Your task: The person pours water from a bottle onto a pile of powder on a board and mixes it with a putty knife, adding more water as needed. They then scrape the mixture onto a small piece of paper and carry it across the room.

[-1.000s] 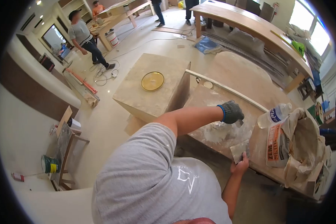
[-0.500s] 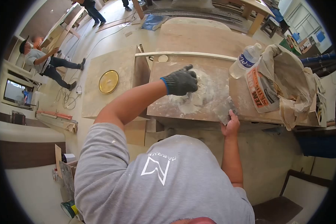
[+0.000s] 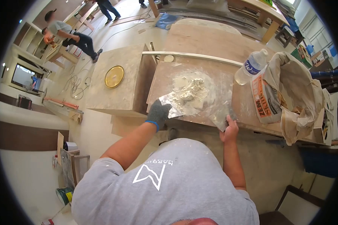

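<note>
My left hand [image 3: 159, 113], in a dark grey glove with a blue cuff, is closed on a shiny flat metal scraper [image 3: 173, 106]. The blade lies at the near left side of a heap of off-white powder [image 3: 191, 90]. That heap, clumpy in the middle, is spread on a smeared wooden board [image 3: 162, 78]. Bare, my right hand [image 3: 231, 129] grips a dull, powder-coated flat scraper [image 3: 218, 116] at the board's near right edge.
To the right stand a plastic bottle [image 3: 250, 67] and a rolled-open paper bag [image 3: 266, 101]. A round golden lid [image 3: 114, 77] rests on the wooden box [image 3: 95, 90] at left. Cords [image 3: 78, 88] trail over the floor, and a person [image 3: 73, 35] is further back.
My left hand has come from above the powder toward me, down to the near left of the heap, and now holds a scraper. The right hand stays at the board's edge.
</note>
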Demonstrator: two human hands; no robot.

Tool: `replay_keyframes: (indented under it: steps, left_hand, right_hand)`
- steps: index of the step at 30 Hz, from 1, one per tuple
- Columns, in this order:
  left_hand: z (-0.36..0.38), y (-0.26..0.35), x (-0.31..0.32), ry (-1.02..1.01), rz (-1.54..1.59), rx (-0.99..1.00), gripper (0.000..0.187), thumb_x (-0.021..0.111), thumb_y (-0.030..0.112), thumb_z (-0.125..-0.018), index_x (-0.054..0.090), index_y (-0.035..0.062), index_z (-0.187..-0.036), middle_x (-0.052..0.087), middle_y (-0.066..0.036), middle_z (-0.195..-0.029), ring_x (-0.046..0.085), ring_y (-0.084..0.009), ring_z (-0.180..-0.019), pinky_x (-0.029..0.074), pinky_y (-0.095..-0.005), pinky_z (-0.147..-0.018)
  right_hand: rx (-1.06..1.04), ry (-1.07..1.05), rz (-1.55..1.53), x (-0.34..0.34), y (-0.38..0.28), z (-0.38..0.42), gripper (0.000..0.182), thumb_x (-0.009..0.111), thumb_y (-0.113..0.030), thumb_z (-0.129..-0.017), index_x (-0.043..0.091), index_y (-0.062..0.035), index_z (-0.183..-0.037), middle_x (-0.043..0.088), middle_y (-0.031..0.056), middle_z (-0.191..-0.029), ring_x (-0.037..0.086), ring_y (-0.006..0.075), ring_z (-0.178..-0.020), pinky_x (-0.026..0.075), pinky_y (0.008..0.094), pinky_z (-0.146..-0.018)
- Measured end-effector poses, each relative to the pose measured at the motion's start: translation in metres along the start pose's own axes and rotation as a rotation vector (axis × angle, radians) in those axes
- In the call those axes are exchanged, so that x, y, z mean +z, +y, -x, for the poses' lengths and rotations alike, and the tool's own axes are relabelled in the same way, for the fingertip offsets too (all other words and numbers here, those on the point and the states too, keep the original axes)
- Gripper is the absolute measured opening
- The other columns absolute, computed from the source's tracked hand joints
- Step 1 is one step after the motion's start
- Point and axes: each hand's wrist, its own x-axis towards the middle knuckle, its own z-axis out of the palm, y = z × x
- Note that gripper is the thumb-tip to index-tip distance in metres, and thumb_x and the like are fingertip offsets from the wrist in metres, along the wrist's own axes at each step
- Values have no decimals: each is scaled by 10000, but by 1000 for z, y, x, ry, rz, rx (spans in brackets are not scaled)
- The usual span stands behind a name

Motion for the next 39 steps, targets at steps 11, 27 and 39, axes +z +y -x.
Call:
replay_keyframes:
  steps: [11,27,39]
  left_hand:
    - [-86,117,42,52,-425,268,239,591,239,-888,697,76,-1025,681,-250,-1014,657,-412,-969,526,-463,-857]
    - [-82,123,32,-282,-955,750,230,572,99,-795,724,118,-967,714,-165,-916,682,-367,-901,532,-510,-806]
    - [-7,133,-19,128,219,554,268,597,53,-915,686,29,-1166,713,-171,-1072,694,-312,-986,550,-368,-885]
  right_hand:
    - [35,-130,17,-14,4,-12,329,580,-126,-959,549,-32,-1272,655,83,-1135,651,211,-1008,535,361,-877]
    - [14,25,131,-9,3,-7,355,621,-154,-921,568,-27,-1249,661,90,-1118,666,229,-997,558,376,-838]
    - [232,-152,-59,62,27,-42,289,540,-159,-958,583,-48,-1221,642,90,-1147,650,271,-1024,541,476,-855]
